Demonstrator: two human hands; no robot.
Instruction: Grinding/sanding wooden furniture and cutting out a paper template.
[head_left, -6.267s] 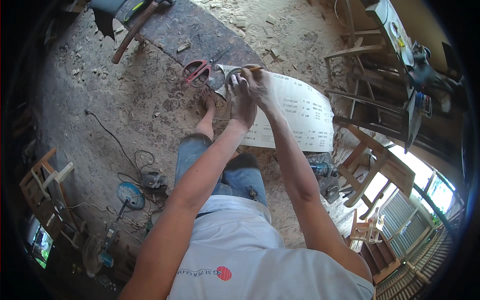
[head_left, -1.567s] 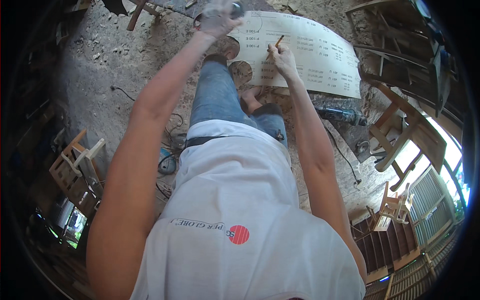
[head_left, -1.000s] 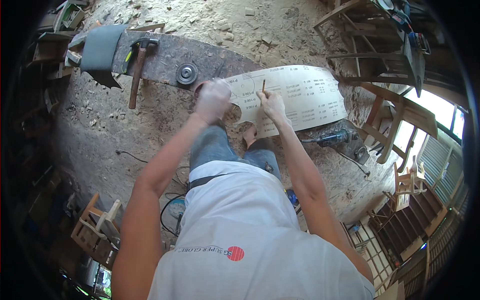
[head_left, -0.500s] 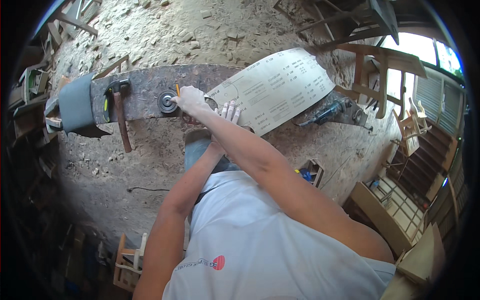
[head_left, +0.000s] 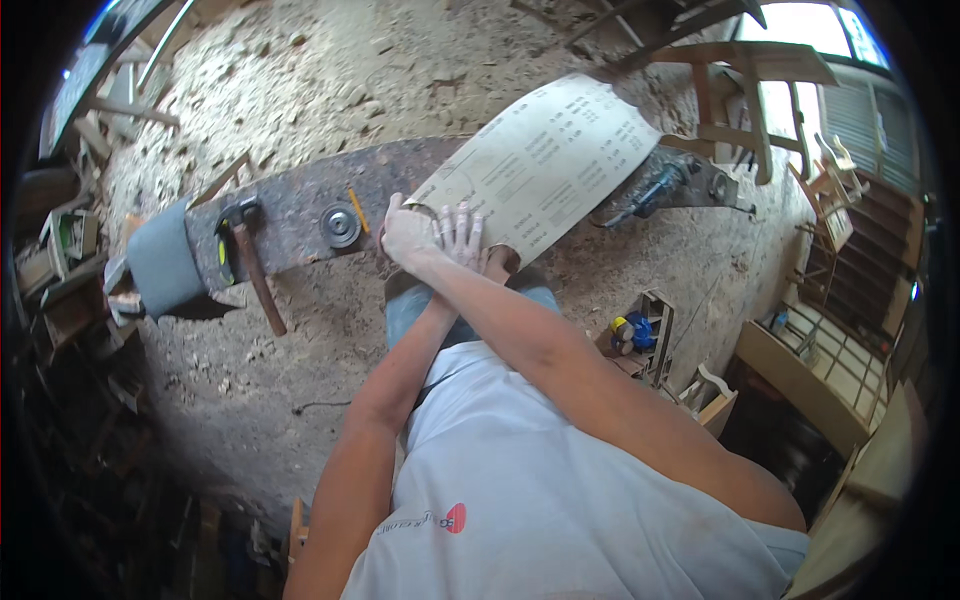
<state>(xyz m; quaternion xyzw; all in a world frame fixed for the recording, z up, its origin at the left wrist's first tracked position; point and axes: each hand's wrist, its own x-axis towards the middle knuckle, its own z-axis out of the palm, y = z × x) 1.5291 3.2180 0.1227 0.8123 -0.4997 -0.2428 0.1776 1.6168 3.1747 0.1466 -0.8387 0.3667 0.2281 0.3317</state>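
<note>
A large pale sheet of sandpaper (head_left: 550, 165), printed backing up, lies curved over the right half of a narrow dark workbench (head_left: 290, 190). My left hand (head_left: 462, 235) rests on its near left part, fingers spread and flat. Crossing over the left wrist, my right hand (head_left: 408, 238) is closed at the sheet's left corner and seems to grip the edge; its fingertips are hidden. Left of it a yellow pencil (head_left: 357, 210) lies on the bench, beside a round metal disc (head_left: 341, 227).
On the bench's left are a wooden-handled hammer (head_left: 258, 275), a green-and-black tool (head_left: 224, 258) and a draped grey sheet (head_left: 168, 262). A corded power tool (head_left: 650, 195) lies at the right. Wooden chair frames (head_left: 755, 110) stand farther right. Rubble covers the floor (head_left: 330, 70).
My right hand has moved right and nearer, away from the disc and pencil to the sandpaper's corner. The pencil, previously at its fingers, now lies apart from it. The whole view has shifted.
</note>
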